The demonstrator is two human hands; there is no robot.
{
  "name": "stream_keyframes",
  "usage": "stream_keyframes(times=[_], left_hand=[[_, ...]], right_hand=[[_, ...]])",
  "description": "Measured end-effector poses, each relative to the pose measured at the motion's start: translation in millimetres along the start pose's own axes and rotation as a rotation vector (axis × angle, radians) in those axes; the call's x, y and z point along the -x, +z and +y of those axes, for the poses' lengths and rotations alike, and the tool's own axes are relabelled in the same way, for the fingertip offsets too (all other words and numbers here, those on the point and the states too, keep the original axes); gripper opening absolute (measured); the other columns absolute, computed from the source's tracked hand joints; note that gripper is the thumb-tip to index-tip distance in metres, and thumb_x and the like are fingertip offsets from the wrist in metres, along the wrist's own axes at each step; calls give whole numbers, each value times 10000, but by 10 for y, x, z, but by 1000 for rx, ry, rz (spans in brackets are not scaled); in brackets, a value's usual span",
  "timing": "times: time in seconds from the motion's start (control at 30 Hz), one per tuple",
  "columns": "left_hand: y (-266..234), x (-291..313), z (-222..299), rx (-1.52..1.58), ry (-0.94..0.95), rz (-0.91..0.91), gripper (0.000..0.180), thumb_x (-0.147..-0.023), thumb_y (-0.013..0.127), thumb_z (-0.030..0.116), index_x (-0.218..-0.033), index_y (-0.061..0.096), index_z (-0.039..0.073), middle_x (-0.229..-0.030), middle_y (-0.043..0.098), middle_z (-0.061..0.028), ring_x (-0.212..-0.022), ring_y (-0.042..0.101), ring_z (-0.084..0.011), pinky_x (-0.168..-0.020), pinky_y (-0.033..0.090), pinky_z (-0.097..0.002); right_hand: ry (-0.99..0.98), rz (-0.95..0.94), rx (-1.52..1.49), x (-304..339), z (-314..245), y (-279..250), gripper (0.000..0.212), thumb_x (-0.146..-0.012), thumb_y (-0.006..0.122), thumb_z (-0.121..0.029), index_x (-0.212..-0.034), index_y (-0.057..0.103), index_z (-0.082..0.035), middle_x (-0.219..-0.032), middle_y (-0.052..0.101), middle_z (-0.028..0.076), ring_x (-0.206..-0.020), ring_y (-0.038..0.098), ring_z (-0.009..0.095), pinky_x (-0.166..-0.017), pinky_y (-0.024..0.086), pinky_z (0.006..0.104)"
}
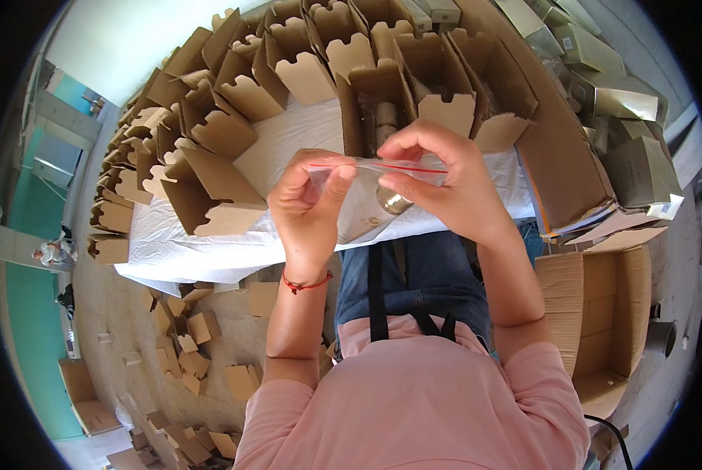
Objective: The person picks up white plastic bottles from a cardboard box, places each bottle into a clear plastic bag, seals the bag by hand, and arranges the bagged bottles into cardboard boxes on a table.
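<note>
Between both hands stretches a clear zip bag [354, 205] with a red strip along its top edge. My left hand [308, 196] pinches the bag's left top corner between thumb and fingers. My right hand [449, 176] grips the other end of the strip, its thumb and fingers closed on the plastic. Low in the bag or just behind it, small gold-coloured rings [372, 221] show. Beneath my right hand is a shiny, rounded metal piece [395, 204], partly hidden. Just beyond, a metal cylinder [386, 117] stands in an open cardboard box [353, 117].
Rows of open brown cardboard boxes [225, 129] cover much of the white-sheeted table [288, 133]. Closed, greyish-gold cartons [640, 176] are piled at the right. A large open carton [562, 305] stands by my right side. Several small boxes [194, 362] lie scattered on the floor at left.
</note>
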State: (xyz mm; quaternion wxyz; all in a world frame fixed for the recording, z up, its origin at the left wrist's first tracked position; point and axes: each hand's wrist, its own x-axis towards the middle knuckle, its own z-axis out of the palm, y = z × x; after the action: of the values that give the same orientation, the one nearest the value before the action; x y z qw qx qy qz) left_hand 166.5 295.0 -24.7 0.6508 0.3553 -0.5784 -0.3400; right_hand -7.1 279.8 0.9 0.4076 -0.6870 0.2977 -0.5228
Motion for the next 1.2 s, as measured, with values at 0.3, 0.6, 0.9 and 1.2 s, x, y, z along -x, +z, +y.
stream_keyframes(times=[0.3,0.6,0.9,1.2], left_hand=[[-61,-15,34,47,34,7,104,-805,647,-44,-894,621,2,-874,606,-56,-804,556,-114,-738,449,-232],[-4,-36,70,-38,-122,-112,102,-798,695,53,-881,668,0,-862,648,-57,-769,575,-111,-710,450,-234],[-57,-9,96,-57,-60,9,88,-799,694,57,-862,675,-1,-806,626,-60,-735,549,-115,-670,420,-227],[-13,5,109,-138,20,8,83,-795,687,35,-868,674,-1,-802,623,-65,-719,542,-122,-667,418,-232]], right_hand=[[-75,-11,67,28,71,3,80,-759,681,1,-819,629,9,-741,583,57,-670,527,122,-619,417,244],[-132,48,47,48,68,24,112,-747,681,6,-835,613,-9,-816,615,65,-728,566,136,-670,435,254],[-143,23,11,117,133,-147,231,-713,681,45,-920,596,-14,-926,622,92,-906,569,159,-811,432,285],[-98,10,58,103,40,-131,87,-729,682,36,-790,629,5,-928,628,86,-840,575,143,-761,441,266]])
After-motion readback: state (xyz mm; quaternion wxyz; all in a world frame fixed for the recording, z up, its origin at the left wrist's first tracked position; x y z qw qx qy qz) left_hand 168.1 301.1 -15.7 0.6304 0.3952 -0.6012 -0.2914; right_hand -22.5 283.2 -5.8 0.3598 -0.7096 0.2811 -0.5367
